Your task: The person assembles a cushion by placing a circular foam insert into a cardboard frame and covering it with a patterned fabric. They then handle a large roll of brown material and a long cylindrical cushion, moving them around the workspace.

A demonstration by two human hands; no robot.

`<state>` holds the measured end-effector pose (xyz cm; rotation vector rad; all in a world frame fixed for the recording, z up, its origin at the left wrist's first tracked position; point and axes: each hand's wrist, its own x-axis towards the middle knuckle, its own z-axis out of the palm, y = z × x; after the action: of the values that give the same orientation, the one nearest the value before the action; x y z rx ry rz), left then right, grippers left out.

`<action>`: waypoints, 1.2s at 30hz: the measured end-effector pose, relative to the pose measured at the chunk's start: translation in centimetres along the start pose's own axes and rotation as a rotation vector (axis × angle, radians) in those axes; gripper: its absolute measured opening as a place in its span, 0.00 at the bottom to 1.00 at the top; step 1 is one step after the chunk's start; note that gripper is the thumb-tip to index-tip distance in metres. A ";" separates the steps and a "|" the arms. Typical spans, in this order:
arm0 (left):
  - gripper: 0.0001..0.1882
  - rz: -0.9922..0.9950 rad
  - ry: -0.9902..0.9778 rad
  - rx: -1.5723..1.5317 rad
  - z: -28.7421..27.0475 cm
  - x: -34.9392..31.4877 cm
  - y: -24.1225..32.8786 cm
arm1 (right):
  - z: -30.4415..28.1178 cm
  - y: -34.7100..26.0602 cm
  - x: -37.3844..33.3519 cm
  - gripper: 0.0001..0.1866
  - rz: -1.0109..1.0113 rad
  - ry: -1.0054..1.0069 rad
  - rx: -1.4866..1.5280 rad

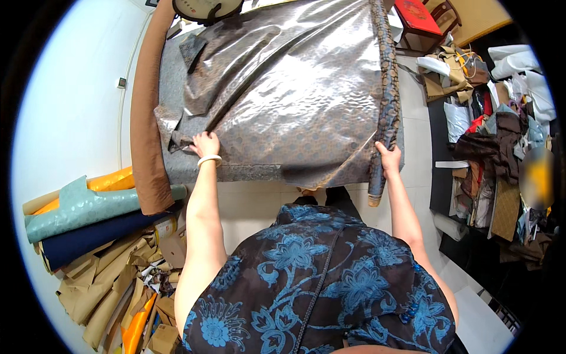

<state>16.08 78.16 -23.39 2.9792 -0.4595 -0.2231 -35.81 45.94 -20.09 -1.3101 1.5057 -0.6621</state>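
Observation:
A wide sheet of shiny brown fabric (295,100) with a faint blue-grey dot pattern is spread over the grey worktable, with creases running diagonally across it. My left hand (206,145), with a white bangle (210,159) at the wrist, is closed on the sheet's near-left edge, beside an irregular cut-out part. Along the right side the same material is wound into a long patterned roll (386,100). My right hand (389,159) grips this roll near its close end, thumb on top; its other fingers are mostly hidden.
A tall brown roll (147,106) leans along the table's left side. Teal (88,206) and navy rolls (100,239) lie at lower left above heaped brown paper (100,289). Piled fabric scraps (495,141) cover a black surface at right. A red-seated chair (417,17) stands far right.

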 end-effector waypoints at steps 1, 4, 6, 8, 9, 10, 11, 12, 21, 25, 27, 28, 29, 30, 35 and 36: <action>0.18 -0.038 0.063 -0.153 -1.1 -0.5 -0.1 | -0.3 0.2 0.8 0.18 -0.036 0.017 -0.027; 0.23 -0.337 0.331 -0.333 -0.7 1.3 -2.8 | -0.8 0.6 2.3 0.18 -0.077 0.055 -0.148; 0.31 -0.544 0.371 -0.365 -0.2 3.1 -5.7 | -0.4 0.6 2.6 0.18 -0.085 0.044 -0.096; 0.33 -0.906 0.267 -0.671 0.5 5.3 -6.8 | -0.4 0.7 2.5 0.17 -0.086 0.042 -0.105; 0.36 -1.021 0.185 -1.116 0.9 6.2 -7.3 | -0.6 0.5 2.5 0.17 -0.083 0.044 -0.110; 0.29 -1.026 0.080 -1.115 1.2 7.0 -6.8 | -0.9 0.4 2.3 0.17 -0.075 0.037 -0.066; 0.24 -0.977 -0.039 -1.149 1.2 7.7 -10.1 | 0.1 -0.6 2.0 0.17 -0.072 -0.019 0.001; 0.20 -0.915 -0.164 -1.180 1.4 7.9 -12.7 | 0.9 -1.5 1.8 0.17 -0.065 -0.065 0.071; 0.15 -0.310 0.527 -1.460 -12.2 6.1 -6.3 | -3.1 -11.1 -1.2 0.12 -0.020 -0.268 0.201; 0.20 -0.297 0.950 -1.535 -26.8 3.8 -5.7 | -3.4 -13.8 -2.4 0.14 -0.047 -0.375 0.326; 0.18 -0.147 1.009 -1.475 -30.0 3.6 -8.5 | -2.7 -13.4 -2.2 0.15 -0.021 -0.423 0.392; 0.17 -0.107 0.996 -1.543 -30.4 3.4 -8.7 | -1.7 -13.7 -2.3 0.15 -0.007 -0.422 0.426; 0.16 -0.093 0.934 -1.541 -29.6 4.0 -9.7 | -0.7 -13.4 -1.9 0.15 -0.028 -0.411 0.423; 0.16 -0.082 0.882 -1.532 -28.0 4.7 -11.9 | 0.6 -12.9 -1.4 0.15 -0.047 -0.410 0.420; 0.20 -0.512 0.628 -1.484 -16.3 7.7 -18.6 | 5.5 -8.9 0.7 0.16 0.013 -0.352 0.390; 0.20 -0.581 0.584 -1.462 -14.9 8.0 -16.8 | 5.6 -7.8 1.0 0.15 0.008 -0.311 0.358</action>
<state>30.88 93.00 -12.09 1.5099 0.4797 0.2047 -27.49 43.99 -15.61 -1.0737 1.0828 -0.6539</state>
